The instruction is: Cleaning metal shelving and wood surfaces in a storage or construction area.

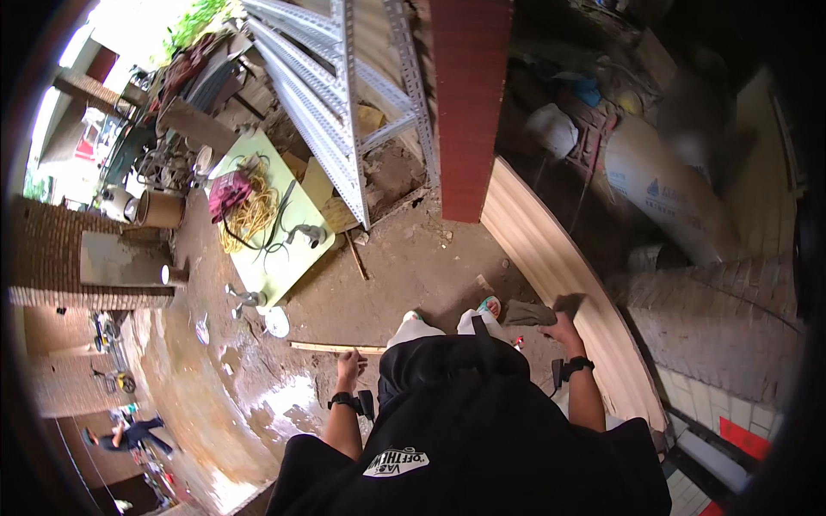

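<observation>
My right hand [564,327] grips a grey-brown cloth [530,313], beside a long light wood-grain board [568,271] that curves in the fisheye view. On the left, my left hand [350,366] hangs by my side with loosely curled fingers. It overlaps a thin wooden strip [322,347]; whether it touches the strip cannot be told, and I see nothing held in it. Both wrists carry dark straps with small devices.
A pale green board [310,255] bears yellow rope [258,216] and a maroon bag [229,193]. Slotted metal shelving [353,129] and a dark red panel [471,109] stand ahead. Large sacks [664,187] lie right. Wet ground spreads left, where another person [132,435] is distant.
</observation>
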The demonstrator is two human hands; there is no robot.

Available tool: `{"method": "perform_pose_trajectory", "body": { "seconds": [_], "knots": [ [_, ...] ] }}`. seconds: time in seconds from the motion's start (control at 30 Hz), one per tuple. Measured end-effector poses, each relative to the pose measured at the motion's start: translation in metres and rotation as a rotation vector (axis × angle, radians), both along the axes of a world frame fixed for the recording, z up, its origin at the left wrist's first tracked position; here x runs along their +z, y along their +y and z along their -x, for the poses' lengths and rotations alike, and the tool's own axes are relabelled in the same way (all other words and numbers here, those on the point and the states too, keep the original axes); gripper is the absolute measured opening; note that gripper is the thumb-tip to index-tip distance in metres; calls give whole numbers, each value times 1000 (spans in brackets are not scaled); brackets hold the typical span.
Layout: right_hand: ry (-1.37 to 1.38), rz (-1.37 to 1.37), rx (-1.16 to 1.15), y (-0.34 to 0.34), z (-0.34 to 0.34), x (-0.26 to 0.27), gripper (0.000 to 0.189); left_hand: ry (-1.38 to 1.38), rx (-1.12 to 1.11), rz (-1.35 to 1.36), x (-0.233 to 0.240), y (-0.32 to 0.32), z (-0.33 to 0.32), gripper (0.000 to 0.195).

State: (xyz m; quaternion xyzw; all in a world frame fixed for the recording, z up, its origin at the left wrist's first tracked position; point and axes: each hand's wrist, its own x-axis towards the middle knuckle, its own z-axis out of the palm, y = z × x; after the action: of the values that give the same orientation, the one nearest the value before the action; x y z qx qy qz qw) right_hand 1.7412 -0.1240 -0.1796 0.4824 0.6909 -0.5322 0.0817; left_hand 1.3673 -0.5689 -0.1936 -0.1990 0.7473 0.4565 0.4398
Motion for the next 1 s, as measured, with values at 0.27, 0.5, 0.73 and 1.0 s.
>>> {"method": "perform_pose_trajectory", "body": {
  "seconds": [0.27, 0.5, 0.73, 1.0],
  "knots": [
    [-100, -346, 629, -70, 179, 120, 37, 328, -454, -348, 27, 25, 54, 31],
    [122, -421, 455, -117, 248, 140, 28, 261, -419, -461, 11, -26, 58, 24],
    [314, -537, 244, -89, 316, 157, 21, -7, 13, -151, -98, -216, 4, 14],
    [365, -454, 53, -1, 364, 172, 16, -401, 389, 91, -97, -287, -60, 17]
  ]
}}
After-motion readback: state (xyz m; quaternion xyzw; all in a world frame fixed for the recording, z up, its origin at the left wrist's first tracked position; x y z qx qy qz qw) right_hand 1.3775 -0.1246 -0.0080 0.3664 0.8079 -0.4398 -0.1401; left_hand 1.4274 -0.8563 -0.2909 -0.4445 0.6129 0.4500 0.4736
